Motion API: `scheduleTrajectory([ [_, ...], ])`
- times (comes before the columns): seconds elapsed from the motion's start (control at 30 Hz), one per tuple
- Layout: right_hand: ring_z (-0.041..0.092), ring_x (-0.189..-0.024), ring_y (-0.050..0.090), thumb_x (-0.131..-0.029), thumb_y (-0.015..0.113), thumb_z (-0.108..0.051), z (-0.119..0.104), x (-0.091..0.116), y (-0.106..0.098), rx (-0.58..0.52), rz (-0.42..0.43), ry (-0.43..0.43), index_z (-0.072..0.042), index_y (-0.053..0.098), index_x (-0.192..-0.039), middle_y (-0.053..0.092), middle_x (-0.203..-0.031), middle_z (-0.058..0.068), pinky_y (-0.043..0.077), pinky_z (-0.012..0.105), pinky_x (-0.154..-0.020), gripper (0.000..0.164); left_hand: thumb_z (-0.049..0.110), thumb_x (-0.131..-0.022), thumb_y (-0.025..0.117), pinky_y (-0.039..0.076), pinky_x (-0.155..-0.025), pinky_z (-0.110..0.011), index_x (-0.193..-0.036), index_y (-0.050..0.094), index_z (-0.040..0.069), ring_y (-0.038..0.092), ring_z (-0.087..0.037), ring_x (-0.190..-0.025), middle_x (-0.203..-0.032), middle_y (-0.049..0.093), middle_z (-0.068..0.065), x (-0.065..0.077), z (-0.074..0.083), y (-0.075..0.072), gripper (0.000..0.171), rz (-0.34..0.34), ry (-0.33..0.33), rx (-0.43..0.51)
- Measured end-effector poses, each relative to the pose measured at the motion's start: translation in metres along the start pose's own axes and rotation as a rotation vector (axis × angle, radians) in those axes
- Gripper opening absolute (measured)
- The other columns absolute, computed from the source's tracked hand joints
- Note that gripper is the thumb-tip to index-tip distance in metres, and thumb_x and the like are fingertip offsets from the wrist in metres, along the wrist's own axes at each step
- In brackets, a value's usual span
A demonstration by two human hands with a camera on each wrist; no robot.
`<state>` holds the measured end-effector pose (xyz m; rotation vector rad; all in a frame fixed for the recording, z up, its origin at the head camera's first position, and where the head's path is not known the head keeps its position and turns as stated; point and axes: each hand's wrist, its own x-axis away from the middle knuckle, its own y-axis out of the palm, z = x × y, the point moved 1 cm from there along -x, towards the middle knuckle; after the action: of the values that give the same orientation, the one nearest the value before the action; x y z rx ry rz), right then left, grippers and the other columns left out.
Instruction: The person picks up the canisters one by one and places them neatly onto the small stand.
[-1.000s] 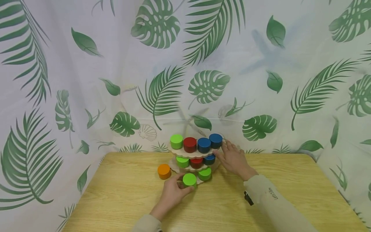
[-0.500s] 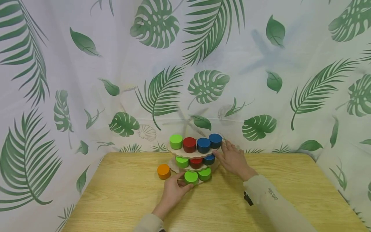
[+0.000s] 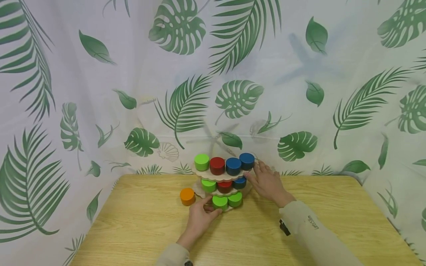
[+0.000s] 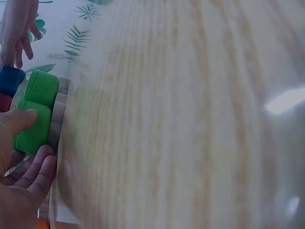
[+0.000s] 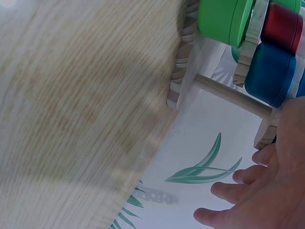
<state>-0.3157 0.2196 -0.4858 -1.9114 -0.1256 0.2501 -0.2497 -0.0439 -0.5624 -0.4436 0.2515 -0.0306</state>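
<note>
A tiered wooden stand with scalloped shelves (image 3: 216, 178) carries coloured cylinder blocks. My left hand (image 3: 198, 218) pinches a green cylinder block (image 3: 219, 202) at the front of the lowest shelf, thumb on one side and fingers on the other. In the left wrist view this green block (image 4: 33, 129) sits on the shelf against a second green block (image 4: 44, 88). My right hand (image 3: 269, 184) rests at the right edge of the top shelf, beside a blue block (image 3: 247, 161). In the right wrist view, that hand's fingers (image 5: 231, 193) are extended and spread.
An orange block (image 3: 188, 196) stands on the wooden table (image 3: 133, 221), left of the stand. Green, red and blue blocks, including a red block (image 3: 217, 166), fill spots on the upper shelves. Behind the table hangs a leaf-patterned curtain (image 3: 206, 55).
My left hand has moved the green block slightly back and right, onto the lowest shelf next to the other green one. The right hand has stayed at the stand's right side.
</note>
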Motion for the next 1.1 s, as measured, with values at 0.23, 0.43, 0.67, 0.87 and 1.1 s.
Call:
scheduleTrajectory([
  [0.23,0.056,-0.154,0.028,-0.112,0.032,-0.058,0.0026,-0.0009,0.0017,0.004,-0.001,0.0,0.009,0.028,-0.162,0.025,-0.169,0.034,0.022,0.081,-0.118,0.084,0.009,-0.082,0.09,0.057,-0.068,-0.018,-0.128,0.072,-0.004,0.073,-0.017,-0.079,-0.098,0.076,-0.016,-0.0037,-0.0013,0.0038,0.051,0.015,0.014,0.01],
  [0.43,0.057,-0.153,0.03,-0.112,0.032,-0.057,0.0004,0.0003,0.0001,-0.005,0.011,-0.008,0.011,0.029,-0.161,0.026,-0.167,0.036,0.023,0.081,-0.117,0.083,0.01,-0.082,0.09,0.057,-0.067,-0.018,-0.126,0.073,-0.004,0.072,-0.014,-0.077,-0.097,0.076,-0.016,-0.0043,-0.0013,0.0054,0.049,0.028,0.023,0.005],
  [0.67,0.056,-0.154,0.029,-0.112,0.034,-0.055,0.0,-0.0004,0.0013,0.006,0.001,-0.001,0.01,0.031,-0.16,0.027,-0.168,0.035,0.023,0.081,-0.118,0.081,0.013,-0.083,0.091,0.057,-0.065,-0.018,-0.118,0.077,0.002,0.069,-0.009,-0.073,-0.092,0.076,-0.014,-0.0047,-0.0015,0.0065,0.04,0.042,0.033,-0.001],
  [0.87,0.055,-0.154,0.03,-0.112,0.032,-0.056,0.0016,-0.0015,0.0039,0.024,0.002,-0.001,0.01,0.03,-0.161,0.027,-0.168,0.034,0.024,0.081,-0.118,0.082,0.015,-0.083,0.091,0.056,-0.065,-0.019,-0.115,0.078,0.004,0.068,-0.008,-0.073,-0.091,0.075,-0.012,-0.0057,-0.0015,0.0075,0.036,0.041,0.013,0.008],
  [1.1,0.055,-0.154,0.03,-0.113,0.036,-0.052,-0.0016,0.0004,-0.0002,0.017,-0.002,0.009,0.011,0.03,-0.16,0.027,-0.168,0.034,0.024,0.081,-0.118,0.079,0.015,-0.083,0.091,0.056,-0.064,-0.019,-0.115,0.078,0.003,0.067,-0.008,-0.072,-0.088,0.075,-0.011,-0.0064,-0.0018,0.0081,0.036,0.044,0.01,0.004],
])
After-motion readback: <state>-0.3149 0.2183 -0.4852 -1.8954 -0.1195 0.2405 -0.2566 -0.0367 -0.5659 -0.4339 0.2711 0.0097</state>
